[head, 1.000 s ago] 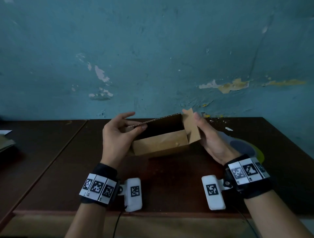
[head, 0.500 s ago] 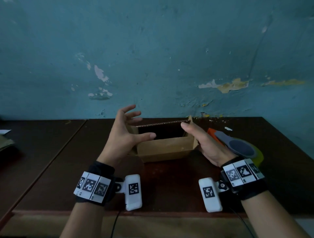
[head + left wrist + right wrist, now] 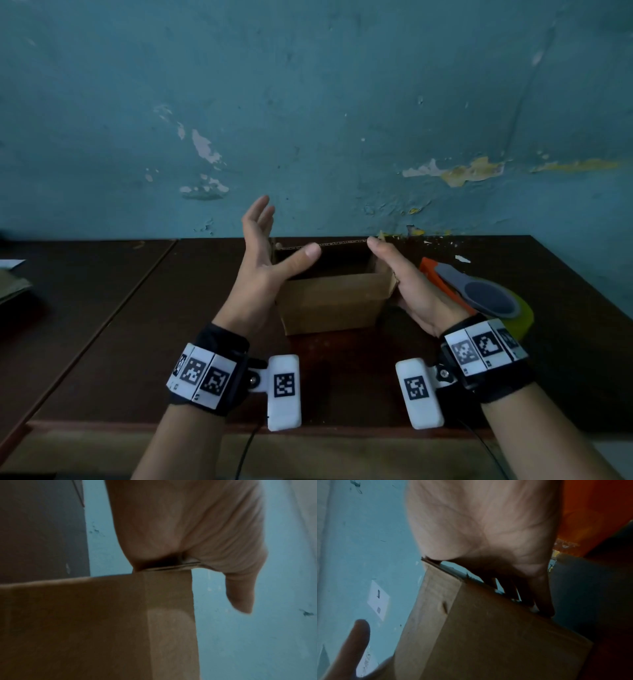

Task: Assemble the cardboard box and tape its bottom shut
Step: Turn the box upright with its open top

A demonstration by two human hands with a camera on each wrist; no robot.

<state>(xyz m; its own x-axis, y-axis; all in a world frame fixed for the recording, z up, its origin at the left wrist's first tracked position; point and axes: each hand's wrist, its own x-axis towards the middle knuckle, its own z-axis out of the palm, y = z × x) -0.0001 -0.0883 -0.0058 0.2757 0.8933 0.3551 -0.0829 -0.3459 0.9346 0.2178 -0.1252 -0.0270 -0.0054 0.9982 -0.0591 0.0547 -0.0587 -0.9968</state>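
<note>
Frame centre: box (image 3: pixel 330 305) between flat, spread left hand (image 3: pixel 263 270) and right hand (image 3: pixel 407 291); tape gun (image 3: pixel 479 294) lies right, paper (image 3: pixel 12 284) far left.

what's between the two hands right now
The cardboard box, open side up on the table, with the left hand and right hand flat against its ends. The head view shows it.

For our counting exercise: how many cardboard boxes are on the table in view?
1. The cardboard box stands open-topped on the dark table, between the left hand and right hand. Others may lie outside the frame.
</note>
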